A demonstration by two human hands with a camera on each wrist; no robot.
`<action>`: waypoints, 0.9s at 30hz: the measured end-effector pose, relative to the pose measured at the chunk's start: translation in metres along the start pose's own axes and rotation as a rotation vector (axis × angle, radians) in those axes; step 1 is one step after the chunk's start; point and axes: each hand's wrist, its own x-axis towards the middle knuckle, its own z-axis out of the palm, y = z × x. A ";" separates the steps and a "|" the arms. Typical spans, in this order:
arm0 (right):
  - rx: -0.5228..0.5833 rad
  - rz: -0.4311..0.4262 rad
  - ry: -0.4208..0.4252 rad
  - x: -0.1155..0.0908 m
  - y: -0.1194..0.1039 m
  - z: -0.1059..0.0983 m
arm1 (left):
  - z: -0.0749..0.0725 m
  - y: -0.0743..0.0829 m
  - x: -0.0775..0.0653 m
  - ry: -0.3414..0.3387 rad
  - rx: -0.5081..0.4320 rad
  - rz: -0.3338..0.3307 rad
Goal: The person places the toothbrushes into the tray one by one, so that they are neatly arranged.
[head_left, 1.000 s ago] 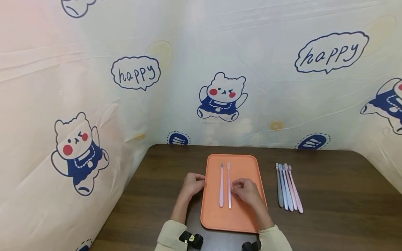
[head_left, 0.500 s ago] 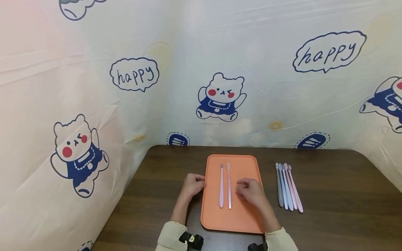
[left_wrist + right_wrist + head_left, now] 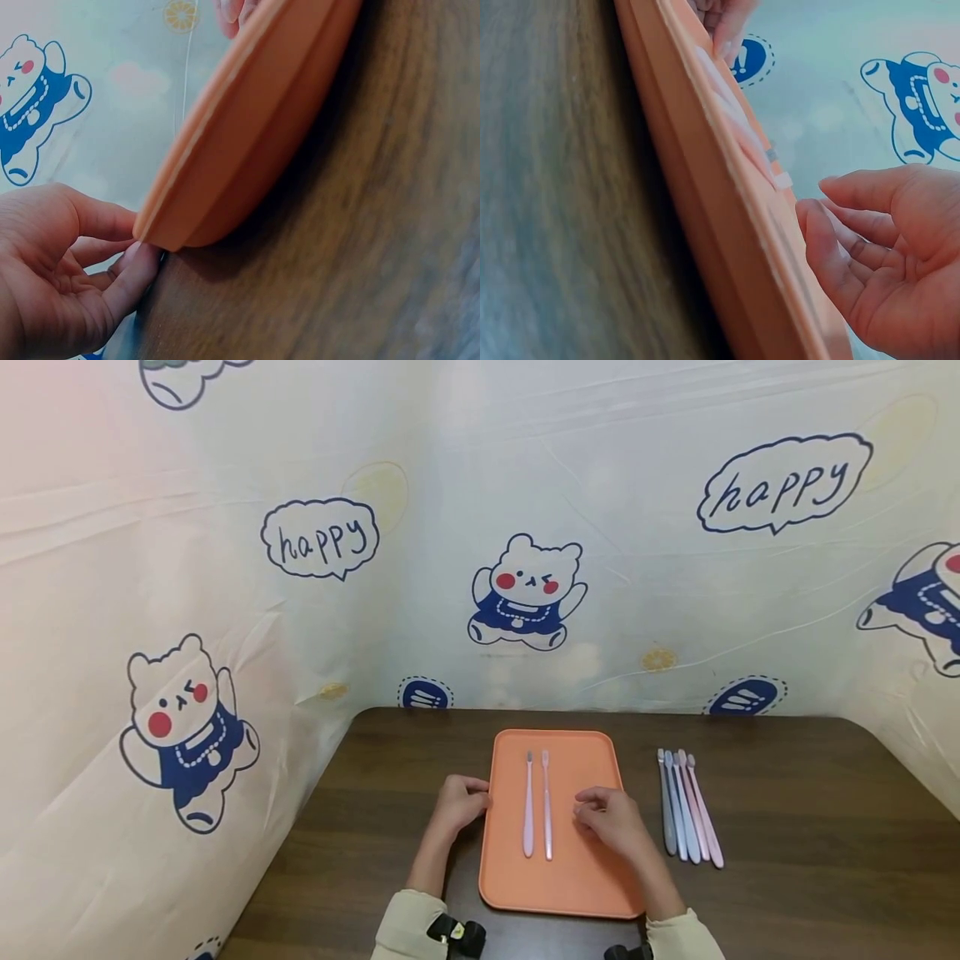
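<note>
My left hand (image 3: 459, 802) pinches the left rim of an orange rectangular tray (image 3: 525, 889); the left wrist view shows its thumb and forefinger at the tray's edge. Two toothbrushes lie side by side on the tray, heads pointing away: a lavender toothbrush (image 3: 528, 827) and, to its right, a pale pink toothbrush (image 3: 548, 831). Over the right part of the tray is my right hand (image 3: 611, 820), fingers loosely bent and holding nothing. In the right wrist view a gap shows between its thumb and forefinger, apart from the toothbrushes.
Right of the tray, several more toothbrushes (image 3: 682, 810) in grey-blue, light blue and pink lie in a close, slightly fanned row. The dark wooden table (image 3: 810, 810) meets a pale printed curtain (image 3: 645, 610) at its back edge.
My right hand has drawn away from the pale pink toothbrush, moving to the right over the tray. The left hand, tray and toothbrushes have stayed in place.
</note>
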 end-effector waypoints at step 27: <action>0.068 0.007 -0.018 -0.008 0.012 -0.022 | 0.000 0.002 -0.002 -0.004 -0.001 -0.008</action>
